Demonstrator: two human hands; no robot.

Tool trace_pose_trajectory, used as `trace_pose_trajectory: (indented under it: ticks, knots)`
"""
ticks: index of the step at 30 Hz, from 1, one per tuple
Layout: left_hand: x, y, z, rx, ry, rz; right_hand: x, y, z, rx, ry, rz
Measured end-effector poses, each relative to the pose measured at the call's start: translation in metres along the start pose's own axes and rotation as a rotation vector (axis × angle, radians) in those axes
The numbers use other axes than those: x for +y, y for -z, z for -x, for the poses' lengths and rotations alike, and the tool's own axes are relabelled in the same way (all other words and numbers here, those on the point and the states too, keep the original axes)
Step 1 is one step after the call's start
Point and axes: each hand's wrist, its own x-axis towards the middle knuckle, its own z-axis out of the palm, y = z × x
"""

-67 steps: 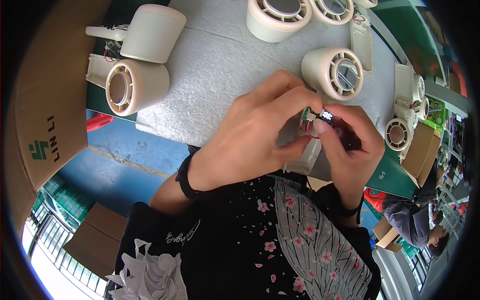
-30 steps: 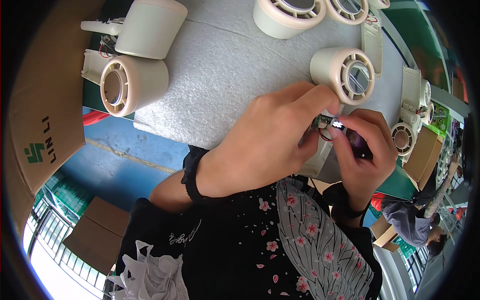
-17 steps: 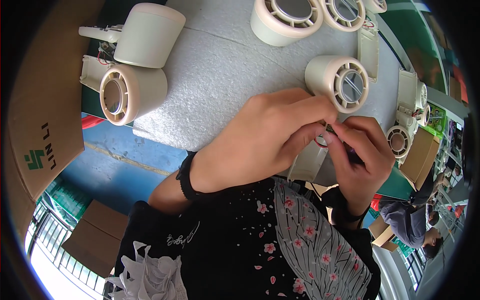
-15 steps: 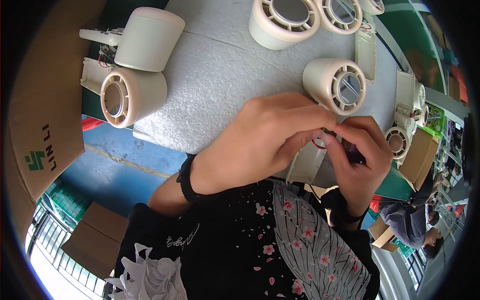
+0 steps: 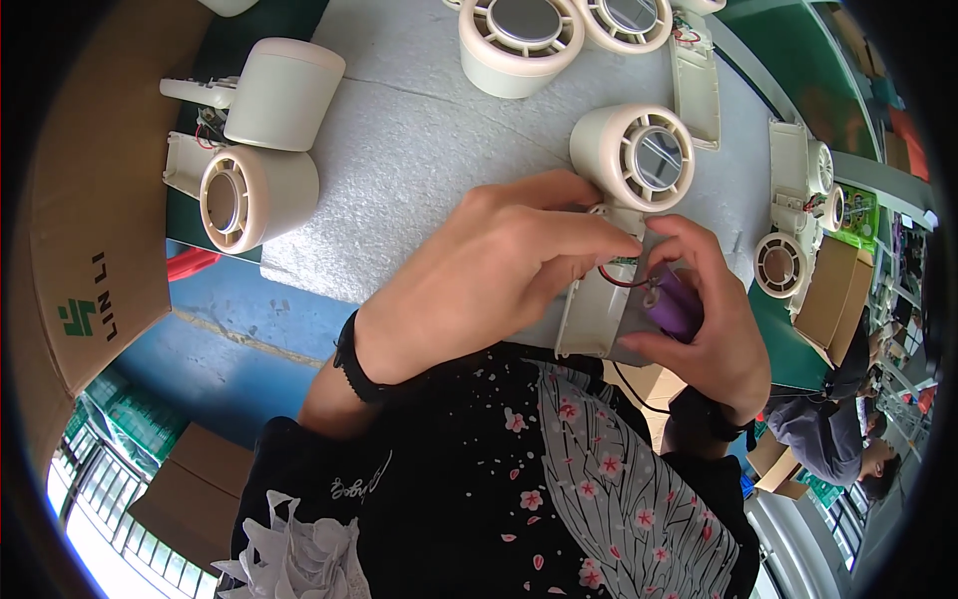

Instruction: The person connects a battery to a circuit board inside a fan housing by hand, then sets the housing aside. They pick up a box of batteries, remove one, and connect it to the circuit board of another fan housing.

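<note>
A cream handheld fan [image 5: 634,155] lies in front of me, its open handle shell [image 5: 589,319] running toward my body. My left hand [image 5: 489,265] reaches over the shell. Its thumb and index finger close on a small green circuit board [image 5: 626,261], mostly covered by the fingers. A dark red wire [image 5: 621,284] curves from there to a purple cylindrical battery [image 5: 676,303]. Curled around that battery is my right hand [image 5: 723,324], thumb below and index finger above, just right of the shell.
More cream fans [image 5: 524,40] stand at the far side of the foam-covered table [image 5: 419,130]. At the left edge lie two others [image 5: 284,95], one with exposed wiring. Opened fan parts [image 5: 783,260] and a cardboard box [image 5: 833,299] are on the right. A large carton [image 5: 90,250] rises at far left.
My hands have moved apart from their shared pinch. The purple battery and wire now show between them, and my right fingers have spread around the battery. The view has shifted slightly.
</note>
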Motion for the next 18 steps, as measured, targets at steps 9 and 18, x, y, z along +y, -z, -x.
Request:
trace_pose_trajectory:
  ticks: [9,18]
  knots:
    - [0.016,-0.001,0.001,-0.019,0.177,0.094,-0.008,0.014,0.017,0.061,-0.322,-0.384]
    - [0.018,-0.011,0.007,0.057,0.136,-0.028,0.003,-0.005,0.021,0.448,-0.004,0.288]
